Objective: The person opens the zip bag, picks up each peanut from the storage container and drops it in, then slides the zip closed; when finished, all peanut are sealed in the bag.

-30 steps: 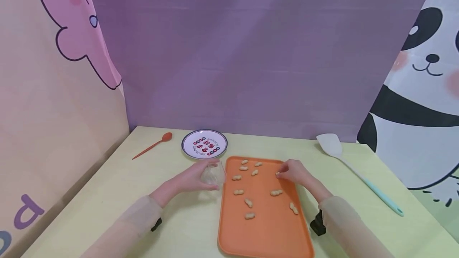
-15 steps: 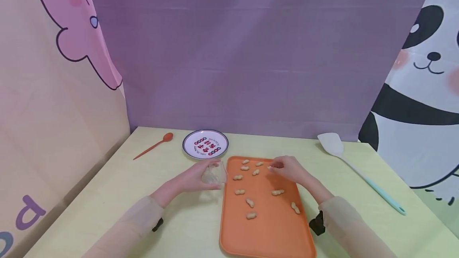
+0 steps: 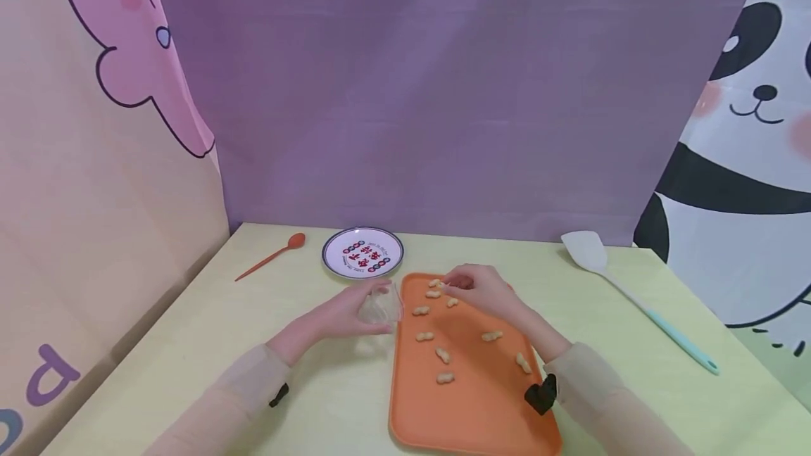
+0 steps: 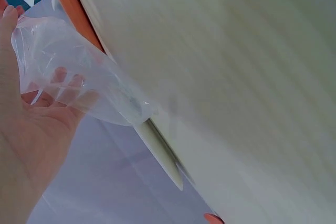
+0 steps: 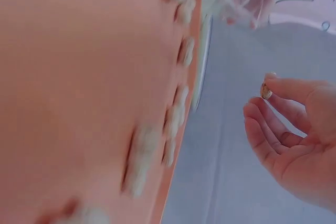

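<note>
At the left edge of the tray (image 3: 469, 414), my left hand (image 3: 347, 312) curves half-open round a clear bag (image 3: 381, 307), perhaps to keep it spread; above the tray, my right hand (image 3: 484, 292) pinches one small peanut (image 5: 266, 92) by fingertips.

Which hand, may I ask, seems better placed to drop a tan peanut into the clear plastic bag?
Probably the right hand: it pinches a peanut, while the left hand holds the bag.

A cloth-walled booth (image 3: 127, 210).
Purple sheet (image 3: 418, 97) at twelve o'clock, panda print (image 3: 741, 181) at two, pink cartoon (image 3: 136, 55) at ten, around the bench (image 3: 336, 389).
</note>
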`<state>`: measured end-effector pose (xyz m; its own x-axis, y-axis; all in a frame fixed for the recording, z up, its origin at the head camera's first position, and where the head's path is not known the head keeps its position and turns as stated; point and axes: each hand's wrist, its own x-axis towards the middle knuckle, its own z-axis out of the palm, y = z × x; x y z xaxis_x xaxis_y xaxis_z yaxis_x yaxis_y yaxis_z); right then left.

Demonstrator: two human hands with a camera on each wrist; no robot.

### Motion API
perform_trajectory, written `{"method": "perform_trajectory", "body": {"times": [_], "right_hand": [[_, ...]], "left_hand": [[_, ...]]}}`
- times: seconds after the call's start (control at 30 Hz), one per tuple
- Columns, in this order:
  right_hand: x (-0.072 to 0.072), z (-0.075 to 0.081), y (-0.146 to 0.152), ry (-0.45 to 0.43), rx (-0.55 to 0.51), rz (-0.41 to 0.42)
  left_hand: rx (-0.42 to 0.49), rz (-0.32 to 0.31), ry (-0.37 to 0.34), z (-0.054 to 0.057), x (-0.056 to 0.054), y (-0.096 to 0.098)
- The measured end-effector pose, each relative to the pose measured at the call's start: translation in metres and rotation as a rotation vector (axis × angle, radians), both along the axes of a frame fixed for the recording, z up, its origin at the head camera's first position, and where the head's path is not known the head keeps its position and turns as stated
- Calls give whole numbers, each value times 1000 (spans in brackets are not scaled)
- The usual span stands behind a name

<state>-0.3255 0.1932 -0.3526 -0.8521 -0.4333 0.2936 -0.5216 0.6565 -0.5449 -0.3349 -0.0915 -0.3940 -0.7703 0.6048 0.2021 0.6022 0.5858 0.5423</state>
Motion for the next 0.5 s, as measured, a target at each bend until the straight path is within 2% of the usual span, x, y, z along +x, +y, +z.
{"method": "perform_trajectory", "body": {"times": [0.13,0.3,0.43,0.5], "right_hand": [[6,6,-18,-47,-23,23],[8,6,-38,-108,-29,68],[10,4,-52,-157,-28,142],[11,3,-57,-142,5,179]], "left_hand": [[6,1,2,3,-1,0],[15,-9,-19,2,0,1],[17,-10,-22,0,2,1],[13,-14,-28,0,3,2]]}}
